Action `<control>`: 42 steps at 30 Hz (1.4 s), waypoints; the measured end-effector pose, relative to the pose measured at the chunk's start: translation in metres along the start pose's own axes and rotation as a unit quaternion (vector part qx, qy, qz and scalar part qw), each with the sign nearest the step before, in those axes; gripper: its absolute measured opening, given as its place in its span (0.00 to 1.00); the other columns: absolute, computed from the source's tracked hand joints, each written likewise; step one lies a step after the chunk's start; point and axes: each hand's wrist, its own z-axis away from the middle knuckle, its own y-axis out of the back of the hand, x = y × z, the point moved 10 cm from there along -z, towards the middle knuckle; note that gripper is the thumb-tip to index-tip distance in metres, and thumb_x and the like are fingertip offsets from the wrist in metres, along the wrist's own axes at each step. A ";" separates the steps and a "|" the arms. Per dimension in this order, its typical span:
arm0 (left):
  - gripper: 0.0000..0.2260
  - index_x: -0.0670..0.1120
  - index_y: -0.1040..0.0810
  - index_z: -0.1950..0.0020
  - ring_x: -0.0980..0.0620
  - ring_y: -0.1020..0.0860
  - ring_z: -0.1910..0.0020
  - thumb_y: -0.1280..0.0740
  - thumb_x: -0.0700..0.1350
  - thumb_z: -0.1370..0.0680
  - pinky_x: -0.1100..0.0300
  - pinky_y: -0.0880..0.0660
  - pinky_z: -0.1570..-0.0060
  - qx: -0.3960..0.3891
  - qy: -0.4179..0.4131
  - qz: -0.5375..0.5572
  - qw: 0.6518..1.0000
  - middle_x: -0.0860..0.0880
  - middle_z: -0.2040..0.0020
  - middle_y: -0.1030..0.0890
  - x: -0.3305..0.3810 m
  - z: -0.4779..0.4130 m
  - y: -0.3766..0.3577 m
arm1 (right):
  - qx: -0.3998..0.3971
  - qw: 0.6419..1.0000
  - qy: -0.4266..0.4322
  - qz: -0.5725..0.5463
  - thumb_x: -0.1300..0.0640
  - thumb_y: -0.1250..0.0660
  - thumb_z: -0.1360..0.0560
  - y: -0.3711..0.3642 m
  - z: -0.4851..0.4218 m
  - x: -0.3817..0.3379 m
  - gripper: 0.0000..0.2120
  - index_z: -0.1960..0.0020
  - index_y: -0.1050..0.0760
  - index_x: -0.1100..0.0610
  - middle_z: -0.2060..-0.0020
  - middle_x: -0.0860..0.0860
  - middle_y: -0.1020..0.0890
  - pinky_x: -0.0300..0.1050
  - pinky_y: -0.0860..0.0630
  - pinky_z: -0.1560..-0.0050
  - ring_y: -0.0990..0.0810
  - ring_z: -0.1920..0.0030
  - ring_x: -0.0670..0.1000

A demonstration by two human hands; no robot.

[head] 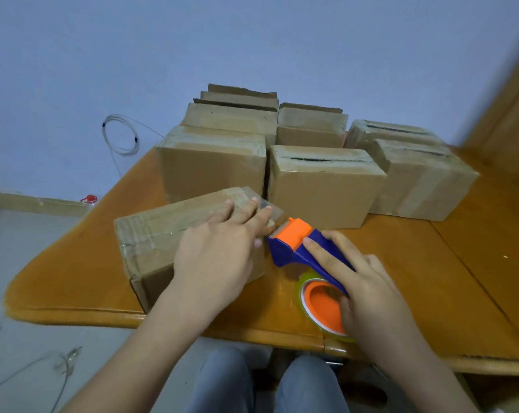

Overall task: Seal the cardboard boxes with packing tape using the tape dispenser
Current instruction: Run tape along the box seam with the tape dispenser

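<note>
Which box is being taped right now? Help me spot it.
On the orange wooden table, look nearest the person, in front of the other boxes. The box lies askew under the flat left hand, next to the blue-and-orange tape dispenser; no other is touched.

An orange wooden table stands before a pale blue wall. Beyond the table's far left corner hangs a coil of clear cable. Left of the table, a red-capped object sits at the baseboard; thin wires trail across the floor.
</note>
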 end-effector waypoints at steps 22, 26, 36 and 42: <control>0.22 0.63 0.53 0.22 0.56 0.47 0.23 0.52 0.54 0.16 0.59 0.29 0.42 0.003 0.001 -0.031 1.000 0.63 0.22 0.51 0.001 -0.002 0.000 | 0.006 0.994 -0.003 0.107 0.60 0.16 0.53 0.007 0.006 -0.014 0.53 0.32 0.33 0.48 0.42 0.54 0.21 0.48 0.24 0.73 0.21 0.60 0.57; 0.20 0.63 0.39 0.25 0.56 0.37 0.26 0.47 0.55 0.18 0.57 0.26 0.51 0.047 0.025 0.004 0.999 0.62 0.25 0.39 -0.005 -0.002 0.007 | -0.007 0.995 -0.001 0.096 0.63 0.16 0.52 0.003 0.006 -0.015 0.53 0.32 0.34 0.47 0.42 0.54 0.22 0.49 0.23 0.72 0.21 0.60 0.57; 0.25 0.64 0.44 0.24 0.58 0.43 0.24 0.48 0.65 0.21 0.59 0.28 0.45 0.039 0.030 -0.017 0.999 0.64 0.24 0.43 -0.005 -0.006 -0.001 | -0.127 0.978 0.014 0.164 0.53 0.32 0.24 0.008 -0.009 -0.028 0.41 0.24 0.58 0.39 0.24 0.51 0.50 0.52 0.32 0.41 0.36 0.35 0.59; 0.24 0.63 0.43 0.24 0.58 0.41 0.25 0.45 0.62 0.20 0.58 0.26 0.49 0.056 0.029 -0.015 0.998 0.64 0.24 0.42 -0.004 -0.007 0.000 | -0.094 0.971 0.009 0.220 0.56 0.15 0.59 0.003 -0.011 -0.027 0.49 0.38 0.22 0.49 0.45 0.59 0.20 0.55 0.25 0.71 0.22 0.62 0.64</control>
